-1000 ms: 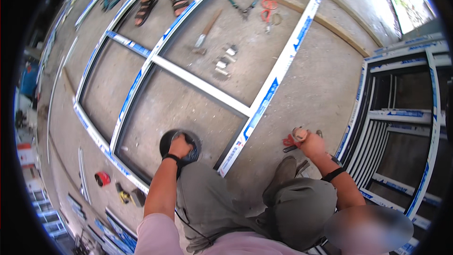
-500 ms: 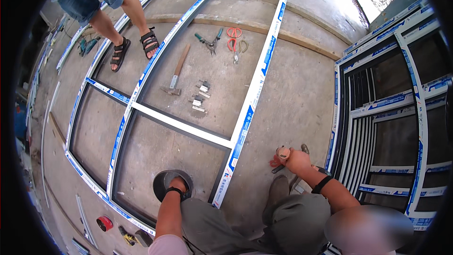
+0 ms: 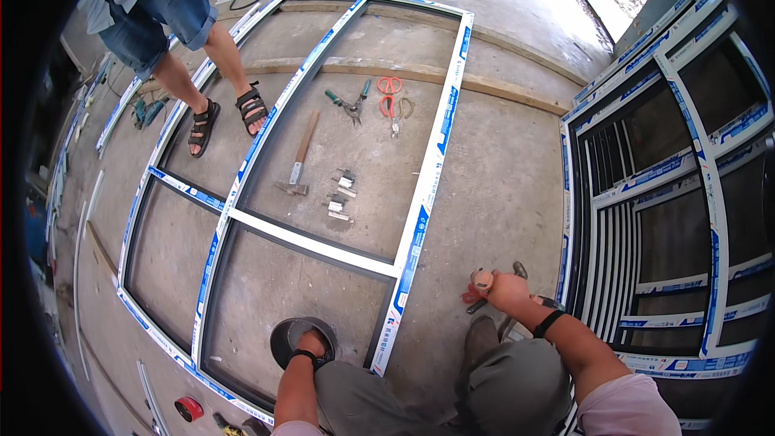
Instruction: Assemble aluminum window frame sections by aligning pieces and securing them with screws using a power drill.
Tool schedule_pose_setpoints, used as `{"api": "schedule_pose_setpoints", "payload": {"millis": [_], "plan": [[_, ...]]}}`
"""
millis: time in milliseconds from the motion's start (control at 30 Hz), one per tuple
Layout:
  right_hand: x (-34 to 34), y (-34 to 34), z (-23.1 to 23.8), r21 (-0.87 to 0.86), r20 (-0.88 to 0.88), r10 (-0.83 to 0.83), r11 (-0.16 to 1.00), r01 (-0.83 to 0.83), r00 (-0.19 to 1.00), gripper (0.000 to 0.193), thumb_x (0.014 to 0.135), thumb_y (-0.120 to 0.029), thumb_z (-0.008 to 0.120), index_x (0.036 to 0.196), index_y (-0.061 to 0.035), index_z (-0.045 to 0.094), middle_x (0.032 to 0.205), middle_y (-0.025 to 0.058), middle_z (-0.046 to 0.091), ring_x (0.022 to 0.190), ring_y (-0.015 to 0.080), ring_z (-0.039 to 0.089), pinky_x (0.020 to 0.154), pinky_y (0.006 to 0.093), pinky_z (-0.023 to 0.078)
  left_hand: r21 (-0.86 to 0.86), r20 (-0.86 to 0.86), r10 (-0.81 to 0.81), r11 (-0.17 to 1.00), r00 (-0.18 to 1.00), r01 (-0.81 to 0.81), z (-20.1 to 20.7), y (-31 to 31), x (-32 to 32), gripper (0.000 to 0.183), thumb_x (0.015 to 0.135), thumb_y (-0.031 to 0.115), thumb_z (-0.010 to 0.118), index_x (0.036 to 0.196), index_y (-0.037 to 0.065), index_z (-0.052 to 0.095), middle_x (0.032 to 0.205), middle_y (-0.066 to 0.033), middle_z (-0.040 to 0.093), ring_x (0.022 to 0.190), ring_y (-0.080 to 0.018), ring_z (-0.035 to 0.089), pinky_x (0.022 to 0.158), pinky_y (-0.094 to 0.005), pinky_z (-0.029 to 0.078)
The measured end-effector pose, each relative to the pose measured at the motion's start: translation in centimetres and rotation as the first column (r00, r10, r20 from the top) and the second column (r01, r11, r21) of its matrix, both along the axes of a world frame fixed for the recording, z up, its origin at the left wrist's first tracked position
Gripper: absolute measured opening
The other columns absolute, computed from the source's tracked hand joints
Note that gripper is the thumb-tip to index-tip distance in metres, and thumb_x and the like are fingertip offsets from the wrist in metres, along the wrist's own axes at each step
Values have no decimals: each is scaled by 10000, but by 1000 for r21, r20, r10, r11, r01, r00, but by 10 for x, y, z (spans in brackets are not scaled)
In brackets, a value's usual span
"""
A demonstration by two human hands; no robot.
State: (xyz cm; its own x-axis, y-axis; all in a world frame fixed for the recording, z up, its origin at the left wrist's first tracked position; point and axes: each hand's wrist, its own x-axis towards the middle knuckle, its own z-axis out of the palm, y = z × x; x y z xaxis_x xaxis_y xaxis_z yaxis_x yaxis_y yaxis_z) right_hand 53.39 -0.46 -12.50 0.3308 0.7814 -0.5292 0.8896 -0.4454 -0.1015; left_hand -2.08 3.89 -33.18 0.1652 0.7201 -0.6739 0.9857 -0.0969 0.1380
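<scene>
My left hand (image 3: 310,341) reaches down into a round black bucket (image 3: 280,345), which stands inside the near section of a large white window frame (image 3: 428,194) with blue-printed film. The bucket hides its fingers. My right hand (image 3: 511,291) is closed round a wooden handle (image 3: 482,278), its rounded end pointing up. The rest of that tool is hidden by the hand. Something red (image 3: 471,295) and dark metal tool parts (image 3: 521,269) show beside this hand, too covered to name. My knees are bent between my two arms.
Inside the frame lie a hammer (image 3: 303,145), green-handled snips (image 3: 353,105), red-handled scissors (image 3: 388,105) and small metal pieces (image 3: 343,194). Another person's sandalled foot (image 3: 253,111) stands by the frame's middle bar. More frames (image 3: 702,161) lean at right; wooden battens (image 3: 387,70) lie across the far side.
The view has shifted, so the frame and tools appear slightly lower and further left. My left hand stays in the bucket; my right hand keeps hold of the wooden handle.
</scene>
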Motion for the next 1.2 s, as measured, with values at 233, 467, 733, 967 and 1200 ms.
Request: {"api": "schedule_pose_setpoints", "payload": {"millis": [233,467,733,967,1200], "plan": [[-2,5,11,19,-13,-31,999,31,999,248,786,-238,607,966,-68,623,895,178,678,886,352,656,760,454,511,-154,-100,-239,963,966,222,1,15,19,293,747,190,637,999,56,705,1098,-191,657,1050,-331,630,900,-400,515],[-1,2,3,38,-16,-13,999,14,1000,265,784,-262,618,964,-67,630,896,176,678,879,353,657,758,452,514,-73,-129,28,997,991,-38,54,22,35,320,767,215,620,1037,63,699,1114,-179,655,1065,-332,623,918,-409,505],[-4,2,-3,69,-10,49,996,-48,999,431,751,-433,690,950,-56,624,857,166,681,846,342,662,738,436,520,-191,-13,-53,980,998,50,-4,-5,-1,366,750,143,612,1091,21,668,1196,-224,606,1132,-350,582,968,-417,470],[1,1,-6,79,26,67,994,-69,997,543,688,-499,750,961,-49,622,832,143,688,816,331,672,730,421,528,-196,50,-145,969,988,152,4,9,17,336,736,161,629,1043,40,692,1153,-203,631,1075,-349,610,918,-410,489],[-3,5,-2,35,45,87,995,-89,995,547,670,-477,768,974,-46,618,870,159,687,839,330,670,745,417,530,-261,28,-177,949,984,178,8,5,23,311,740,178,629,1013,49,705,1144,-194,638,1065,-347,613,913,-408,488]]}}
